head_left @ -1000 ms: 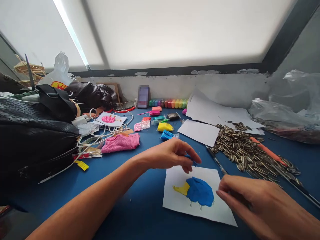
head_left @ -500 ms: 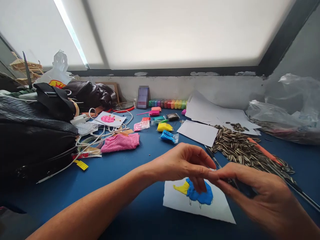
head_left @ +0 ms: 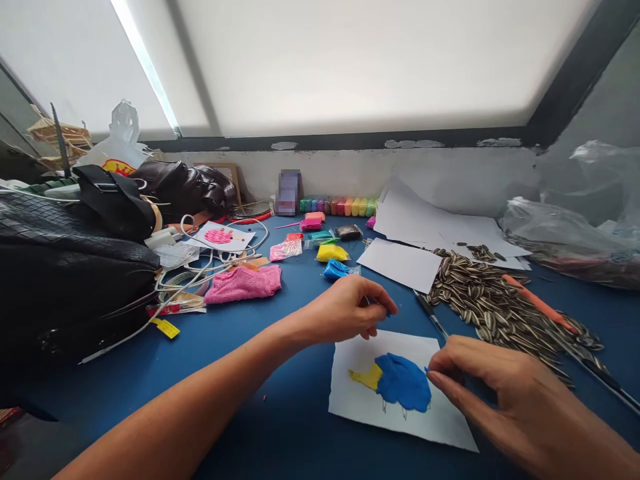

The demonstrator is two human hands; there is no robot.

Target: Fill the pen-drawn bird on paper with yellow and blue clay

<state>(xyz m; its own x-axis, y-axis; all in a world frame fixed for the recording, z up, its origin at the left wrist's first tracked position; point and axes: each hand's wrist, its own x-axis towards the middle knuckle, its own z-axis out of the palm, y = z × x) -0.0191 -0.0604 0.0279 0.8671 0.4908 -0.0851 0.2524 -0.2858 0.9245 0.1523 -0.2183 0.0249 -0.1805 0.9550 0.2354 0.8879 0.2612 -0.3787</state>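
Note:
A white sheet of paper (head_left: 350, 413) lies on the blue table, bearing a flat blue clay shape (head_left: 404, 383) with a yellow clay part (head_left: 369, 377) at its left. Short thin lines are drawn below the blue. My right hand (head_left: 500, 383) is closed in a pinch at the right edge of the blue shape, with a tiny bit of blue clay (head_left: 427, 370) at its fingertips. Above the paper's top edge hovers my left hand (head_left: 353, 310), its fingers curled together. A speck of blue shows at its fingertips, mostly hidden.
Striped sunflower seeds (head_left: 467, 293) are heaped at right beside a black-handled tool (head_left: 425, 307) and an orange stick (head_left: 540, 303). Behind are blue clay (head_left: 336, 269) and yellow clay (head_left: 333, 253) in bags. A pink cloth (head_left: 245, 283), cables and a black bag (head_left: 75, 287) occupy the left.
My hands, which met above the paper, have come apart. The left has drawn back up and left; the right has its fingertips beside the blue shape, which shows fully.

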